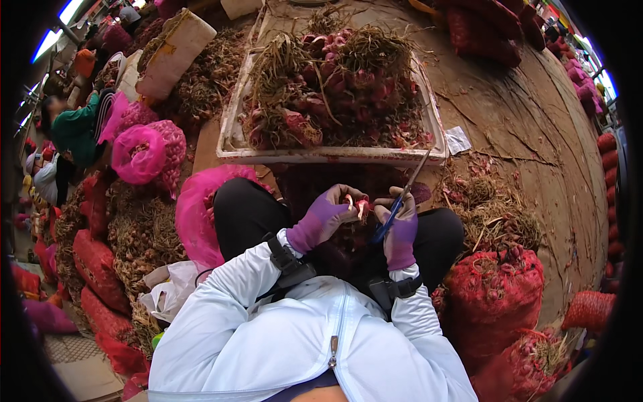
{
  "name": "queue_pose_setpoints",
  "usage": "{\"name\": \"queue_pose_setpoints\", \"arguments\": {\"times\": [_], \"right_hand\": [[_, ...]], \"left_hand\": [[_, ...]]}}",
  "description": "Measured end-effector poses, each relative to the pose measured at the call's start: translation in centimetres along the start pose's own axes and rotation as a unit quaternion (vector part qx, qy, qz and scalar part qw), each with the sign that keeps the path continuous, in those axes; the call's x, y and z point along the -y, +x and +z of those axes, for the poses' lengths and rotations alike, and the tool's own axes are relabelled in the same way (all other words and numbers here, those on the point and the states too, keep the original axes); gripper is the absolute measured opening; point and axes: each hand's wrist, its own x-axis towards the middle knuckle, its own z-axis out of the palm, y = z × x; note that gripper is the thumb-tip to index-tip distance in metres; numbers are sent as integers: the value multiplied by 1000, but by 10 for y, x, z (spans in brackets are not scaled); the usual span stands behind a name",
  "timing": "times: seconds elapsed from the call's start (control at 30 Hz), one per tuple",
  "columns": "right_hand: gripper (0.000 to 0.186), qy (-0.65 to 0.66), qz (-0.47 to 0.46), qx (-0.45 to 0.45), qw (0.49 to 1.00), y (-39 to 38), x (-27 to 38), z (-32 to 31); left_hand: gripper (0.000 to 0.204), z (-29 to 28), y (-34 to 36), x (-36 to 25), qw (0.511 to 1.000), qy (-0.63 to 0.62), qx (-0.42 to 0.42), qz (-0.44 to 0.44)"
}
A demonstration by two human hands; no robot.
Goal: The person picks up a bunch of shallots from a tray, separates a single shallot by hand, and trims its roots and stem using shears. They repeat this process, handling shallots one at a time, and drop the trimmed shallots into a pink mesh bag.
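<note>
In front of my lap, my left hand (320,220), in a purple and grey glove, is closed on a red shallot (362,206) with pale strands at its end. Close beside it, my right hand (402,234), gloved alike, grips blue-handled scissors (416,169). Their blades point up and away from me, apart from the shallot. Beyond both hands stands a white foam tray (328,155), heaped with bunches of red shallots (328,87) and dry, straw-like stems. What lies beneath my hands is dark and hard to make out.
A pink mesh bag (201,208) touches my left knee. More pink mesh bags (151,151) and a tilted foam box (175,57) lie farther left. Dry trimmings (499,211) and a full red mesh sack (495,295) sit to my right. At far left, a person in green (75,134) sits.
</note>
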Motion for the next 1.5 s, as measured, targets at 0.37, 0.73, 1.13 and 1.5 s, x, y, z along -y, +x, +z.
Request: {"name": "queue_pose_setpoints", "arguments": {"times": [0.37,0.73,1.13,1.5], "right_hand": [[35,-253,-140,201,936,-3,24,0],[43,-103,9,136,985,-5,24,-1],[42,-122,25,157,980,4,25,-10],[35,-274,-75,154,946,-2,29,-12]], "left_hand": [[69,12,-1,-39,948,270,166,7],[48,26,-8,-42,920,381,84,38],[42,34,-12,-40,923,374,89,-13],[41,24,-4,-20,971,213,92,-55]]}}
